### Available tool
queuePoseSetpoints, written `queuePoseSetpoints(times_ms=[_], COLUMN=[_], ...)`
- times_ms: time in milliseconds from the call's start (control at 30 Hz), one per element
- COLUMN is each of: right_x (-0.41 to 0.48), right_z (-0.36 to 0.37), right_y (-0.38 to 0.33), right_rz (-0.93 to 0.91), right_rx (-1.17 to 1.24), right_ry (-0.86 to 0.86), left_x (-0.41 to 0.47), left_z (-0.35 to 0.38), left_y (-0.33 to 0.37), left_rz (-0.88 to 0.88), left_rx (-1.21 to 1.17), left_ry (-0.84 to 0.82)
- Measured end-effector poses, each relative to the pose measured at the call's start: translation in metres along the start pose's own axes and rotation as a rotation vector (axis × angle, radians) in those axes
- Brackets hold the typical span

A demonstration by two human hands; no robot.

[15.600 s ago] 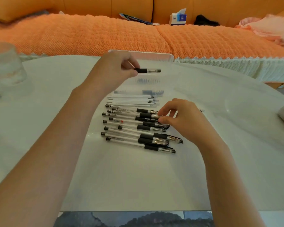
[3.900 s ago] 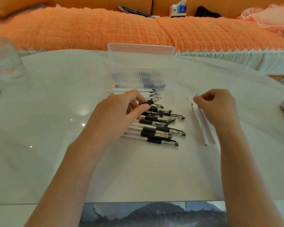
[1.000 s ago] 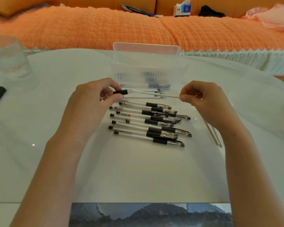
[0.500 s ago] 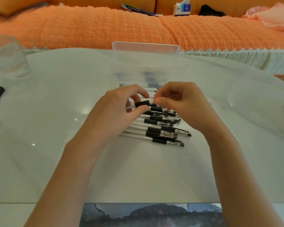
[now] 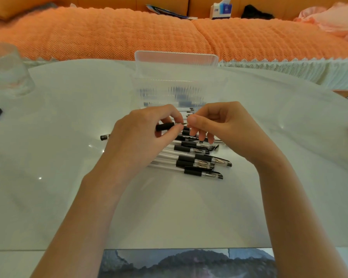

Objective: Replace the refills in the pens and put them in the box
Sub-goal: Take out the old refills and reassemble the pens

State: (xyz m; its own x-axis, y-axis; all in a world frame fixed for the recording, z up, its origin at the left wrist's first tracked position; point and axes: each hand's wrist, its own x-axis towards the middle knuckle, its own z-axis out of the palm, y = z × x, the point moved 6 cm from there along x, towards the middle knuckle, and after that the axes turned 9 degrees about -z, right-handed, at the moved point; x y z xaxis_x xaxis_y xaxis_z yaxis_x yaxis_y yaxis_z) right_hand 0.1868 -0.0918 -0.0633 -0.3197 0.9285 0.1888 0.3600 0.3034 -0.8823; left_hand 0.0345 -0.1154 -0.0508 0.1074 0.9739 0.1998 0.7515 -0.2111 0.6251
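Mid-counter [image 5: 68, 197], the left hand [image 5: 141, 137] grips a pen [image 5: 165, 126], fingers curled round its barrel just behind the black sleeve. The right hand [image 5: 225, 127] pinches the refill [image 5: 184, 123] at the pen's mouth between thumb and forefinger. A second ago the hands were apart with the refill drawn out between them. Now they meet and only a stub shows. The other pens [image 5: 191, 159] lie in a row beneath, with spare refills [image 5: 186, 110] and the clear box [image 5: 176, 77] toward the far edge.
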Motion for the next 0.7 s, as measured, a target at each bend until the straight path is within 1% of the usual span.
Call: queuePoseSetpoints(times_ms=[167, 267, 333, 433, 500, 600, 700], right_x=[-0.002, -0.003, -0.006, -0.012, -0.017, -0.021, -0.021], right_z=[-0.003, -0.012, -0.026, -0.052, -0.063, -0.068, -0.067], right_y=[-0.002, -0.002, 0.003, 0.021, 0.035, 0.046, 0.049], right_rz=[-0.014, -0.021, -0.015, 0.07, 0.167, 0.26, 0.293], right_rx=[-0.002, -0.038, -0.157, -0.412, -0.523, -0.571, -0.598], right_ry=[-0.019, 0.053, 0.125, 0.231, 0.247, 0.235, 0.215], left_x=[-0.001, 0.0, 0.001, 0.002, 0.002, 0.002, 0.003], left_z=[0.004, 0.002, 0.0, -0.001, 0.0, 0.001, 0.002], left_y=[0.001, -0.002, -0.006, -0.009, -0.009, -0.008, -0.008], left_rz=[0.01, -0.012, -0.038, -0.061, -0.064, -0.064, -0.069], left_rx=[0.036, 0.019, -0.009, -0.03, -0.039, -0.04, -0.032], left_ry=[-0.007, 0.007, 0.023, 0.023, 0.012, -0.001, -0.01])
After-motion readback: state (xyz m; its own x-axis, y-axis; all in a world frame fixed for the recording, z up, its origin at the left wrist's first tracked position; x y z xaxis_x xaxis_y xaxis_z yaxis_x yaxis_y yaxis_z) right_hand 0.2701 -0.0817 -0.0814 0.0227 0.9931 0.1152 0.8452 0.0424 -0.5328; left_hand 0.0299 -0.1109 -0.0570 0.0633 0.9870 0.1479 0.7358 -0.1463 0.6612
